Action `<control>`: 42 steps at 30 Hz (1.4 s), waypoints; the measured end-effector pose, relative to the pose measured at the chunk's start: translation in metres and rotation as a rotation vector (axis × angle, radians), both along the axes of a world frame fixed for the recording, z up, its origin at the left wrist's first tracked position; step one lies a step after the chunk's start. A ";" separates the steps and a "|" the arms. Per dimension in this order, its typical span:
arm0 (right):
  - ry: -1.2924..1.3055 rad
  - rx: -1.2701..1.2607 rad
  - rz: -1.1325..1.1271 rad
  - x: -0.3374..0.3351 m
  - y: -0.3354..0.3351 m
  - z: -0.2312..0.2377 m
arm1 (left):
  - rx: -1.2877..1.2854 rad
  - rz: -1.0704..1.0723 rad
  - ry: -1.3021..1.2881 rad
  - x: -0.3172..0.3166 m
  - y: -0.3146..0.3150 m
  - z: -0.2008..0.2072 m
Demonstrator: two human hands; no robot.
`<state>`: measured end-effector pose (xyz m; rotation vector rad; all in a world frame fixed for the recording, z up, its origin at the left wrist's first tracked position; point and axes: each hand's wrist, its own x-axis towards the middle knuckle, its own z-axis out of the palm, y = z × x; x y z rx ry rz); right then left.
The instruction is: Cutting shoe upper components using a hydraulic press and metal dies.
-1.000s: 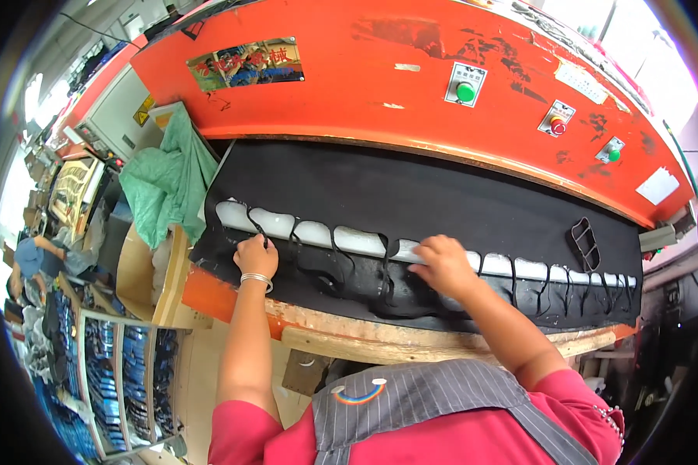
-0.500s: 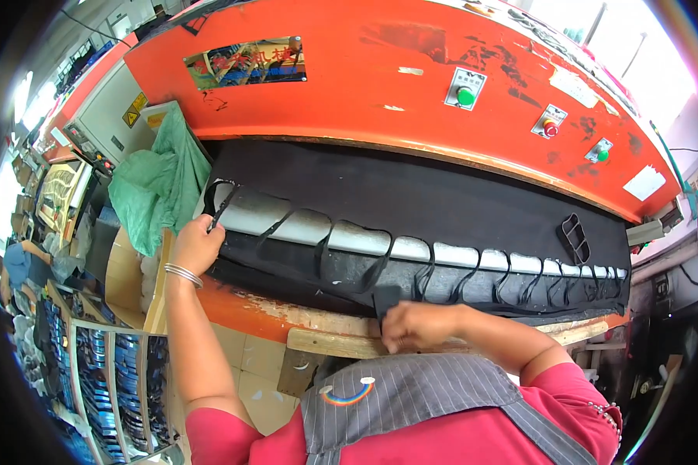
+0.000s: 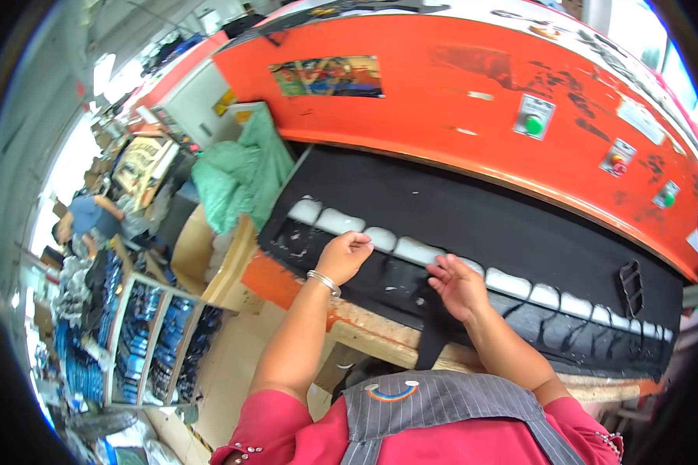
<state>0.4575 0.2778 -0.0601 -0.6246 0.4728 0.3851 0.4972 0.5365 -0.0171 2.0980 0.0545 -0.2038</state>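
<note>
A long black sheet [image 3: 395,283] lies on the black bed of an orange machine, with a row of white panels [image 3: 420,252] showing between thin black strips. My left hand [image 3: 343,257] is at the sheet's upper part, its fingers pinched together beside a white panel; what they hold is hard to make out. To the right, my right hand [image 3: 459,288] hovers over the sheet with fingers apart and nothing visible in them. Below it, a dark flap of material [image 3: 436,335] hangs over the wooden front edge [image 3: 376,338].
The orange machine's front panel [image 3: 442,101] carries a green button [image 3: 533,124] and a red button [image 3: 617,164]. A black metal frame with openings [image 3: 632,288] stands on the bed at right. Left are a green cloth [image 3: 236,182], a cardboard box [image 3: 198,252], a rack of blue items [image 3: 147,333] and another person [image 3: 91,217].
My left hand has moved along the sheet from its left end, and my right hand has risen from the front edge onto it, fingers opened. The standing strips at the left now lie flatter.
</note>
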 end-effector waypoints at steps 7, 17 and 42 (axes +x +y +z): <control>0.079 0.178 -0.218 0.009 0.040 -0.015 | 0.274 0.292 -0.133 0.026 0.107 -0.006; -0.134 0.281 -0.079 0.074 0.050 -0.016 | 0.455 0.401 -0.006 0.145 0.166 -0.061; -0.388 -0.144 -0.088 0.127 0.085 0.017 | -1.586 0.241 0.268 0.191 0.171 -0.018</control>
